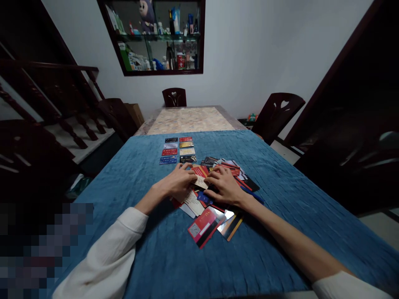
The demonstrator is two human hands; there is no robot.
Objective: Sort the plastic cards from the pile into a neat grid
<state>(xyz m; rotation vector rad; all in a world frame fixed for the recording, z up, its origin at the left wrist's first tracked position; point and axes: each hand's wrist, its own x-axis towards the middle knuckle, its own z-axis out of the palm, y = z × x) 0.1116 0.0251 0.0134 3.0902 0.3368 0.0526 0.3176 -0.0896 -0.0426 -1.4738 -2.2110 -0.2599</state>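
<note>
A loose pile of bank-type cards, many with dark magnetic stripes, lies overlapping on the blue cloth. My left hand (181, 181) rests on the pile's left side, its bent fingers touching the cards and partly hiding them. Over the middle and right of the pile, my right hand (225, 186) is spread, fingers apart on the cards. A cream card (201, 182) and a red and yellow card (199, 170) show between my hands. Nearest me lies a pink-red card (204, 226), beside a card with a black and gold stripe (231, 225).
Beyond my left hand, two neat columns of cards include a red card (169, 152) and a black card (188, 159). The blue cloth (174, 257) covers the table's near part; the patterned tabletop (193, 118) shows behind. Dark chairs (279, 110) stand around it.
</note>
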